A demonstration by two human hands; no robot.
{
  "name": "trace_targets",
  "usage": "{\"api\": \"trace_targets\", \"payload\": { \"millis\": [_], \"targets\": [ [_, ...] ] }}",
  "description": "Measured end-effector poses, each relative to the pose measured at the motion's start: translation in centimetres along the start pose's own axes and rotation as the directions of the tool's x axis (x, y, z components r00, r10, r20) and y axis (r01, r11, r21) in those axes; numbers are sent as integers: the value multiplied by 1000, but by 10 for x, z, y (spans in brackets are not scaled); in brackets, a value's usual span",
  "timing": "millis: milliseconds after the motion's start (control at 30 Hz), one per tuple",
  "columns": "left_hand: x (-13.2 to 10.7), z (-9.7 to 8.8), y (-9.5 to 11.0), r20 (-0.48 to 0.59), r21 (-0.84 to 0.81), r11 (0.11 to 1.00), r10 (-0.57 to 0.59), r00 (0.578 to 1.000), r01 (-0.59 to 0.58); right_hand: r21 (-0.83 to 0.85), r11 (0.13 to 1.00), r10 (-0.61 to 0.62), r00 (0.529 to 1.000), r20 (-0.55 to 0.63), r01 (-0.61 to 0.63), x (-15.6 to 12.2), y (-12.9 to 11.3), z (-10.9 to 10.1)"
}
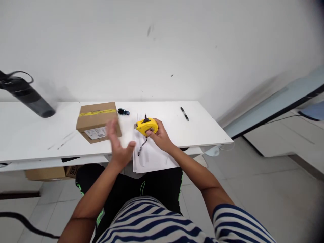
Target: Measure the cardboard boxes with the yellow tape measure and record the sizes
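Observation:
My right hand (159, 135) grips a yellow tape measure (146, 126) just above a stack of white paper sheets (152, 158) that overhangs the table's front edge. A black cord hangs from the tape measure onto the paper. My left hand (118, 143) hovers open, fingers spread and blurred, between the tape measure and a brown cardboard box (97, 121) with yellow tape and a white label. The left hand holds nothing and sits just in front of the box's right corner.
The white table (37, 135) stands against a white wall. A small dark blue object (123, 111) lies behind the box and a black pen (184, 113) to the right. A black cylinder (27, 96) juts in at left. Another cardboard box (48, 173) sits under the table.

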State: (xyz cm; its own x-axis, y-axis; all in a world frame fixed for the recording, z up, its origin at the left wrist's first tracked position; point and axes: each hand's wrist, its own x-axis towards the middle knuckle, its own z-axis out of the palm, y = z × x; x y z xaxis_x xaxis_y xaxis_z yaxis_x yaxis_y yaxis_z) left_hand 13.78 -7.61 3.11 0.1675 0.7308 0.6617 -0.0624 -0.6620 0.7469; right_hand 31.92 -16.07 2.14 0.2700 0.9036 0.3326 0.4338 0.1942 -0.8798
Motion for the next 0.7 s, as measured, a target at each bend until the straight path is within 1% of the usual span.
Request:
{"api": "trace_targets", "payload": {
  "millis": [33, 67, 100, 133, 200, 233, 267, 300, 333, 367, 400, 433, 467, 500, 533, 567, 600, 633, 667, 700],
  "targets": [
    [-5, 17, 3, 161, -115, 987, -92, 983, 112, 29, 1000, -6, 1000, 23, 5, -4, 0, 0],
    [-7, 32, 1, 283, -189, 953, -178, 942, 237, 60, 998, -18, 999, 48, 15, -6, 1, -2],
    [-5, 45, -4, 360, -236, 908, -249, 899, 346, 92, 995, -31, 996, 82, 23, -6, 3, -5],
    [1, 56, -12, 404, -263, 863, -308, 862, 431, 118, 993, -39, 992, 119, 24, -2, 7, -9],
    [17, 67, -32, 455, -279, 797, -380, 805, 535, 95, 995, -12, 987, 158, -3, 15, 21, -24],
    [26, 68, -43, 496, -259, 782, -395, 773, 566, 24, 999, 21, 989, 146, -25, 28, 30, -31],
    [34, 67, -52, 546, -214, 781, -402, 735, 587, -96, 994, 65, 995, 75, -58, 43, 40, -38],
    [41, 65, -60, 599, -144, 794, -405, 691, 591, -256, 963, 86, 996, -1, -84, 59, 50, -42],
    [45, 61, -67, 643, -59, 819, -407, 649, 571, -431, 898, 91, 996, -19, -90, 75, 58, -45],
    [48, 57, -73, 671, 29, 847, -410, 618, 530, -593, 802, 102, 995, 12, -75, 89, 66, -45],
    [49, 53, -77, 682, 107, 869, -418, 600, 483, -727, 686, 123, 989, 79, -28, 102, 72, -44],
    [48, 49, -81, 682, 167, 880, -428, 593, 444, -819, 573, 157, 975, 160, 42, 111, 78, -42],
    [47, 45, -85, 676, 208, 883, -441, 590, 422, -871, 477, 190, 954, 232, 117, 118, 83, -40],
    [45, 42, -88, 667, 226, 878, -455, 589, 423, -895, 407, 206, 936, 287, 184, 121, 87, -38],
    [44, 39, -90, 659, 224, 868, -470, 587, 443, -901, 361, 201, 924, 325, 239, 123, 91, -38],
    [42, 38, -93, 653, 211, 854, -485, 581, 476, -899, 336, 177, 919, 352, 280, 122, 96, -39],
    [41, 38, -95, 651, 191, 839, -496, 574, 510, -892, 331, 144, 918, 369, 307, 120, 100, -41],
    [41, 38, -96, 652, 170, 824, -505, 566, 540, -885, 342, 109, 922, 371, 315, 117, 105, -44],
    [40, 38, -97, 654, 152, 810, -512, 557, 567, -881, 367, 79, 934, 349, 298, 114, 109, -48],
    [40, 39, -97, 656, 140, 796, -520, 547, 589, -878, 409, 57, 953, 298, 250, 110, 112, -51]
  ]
}}
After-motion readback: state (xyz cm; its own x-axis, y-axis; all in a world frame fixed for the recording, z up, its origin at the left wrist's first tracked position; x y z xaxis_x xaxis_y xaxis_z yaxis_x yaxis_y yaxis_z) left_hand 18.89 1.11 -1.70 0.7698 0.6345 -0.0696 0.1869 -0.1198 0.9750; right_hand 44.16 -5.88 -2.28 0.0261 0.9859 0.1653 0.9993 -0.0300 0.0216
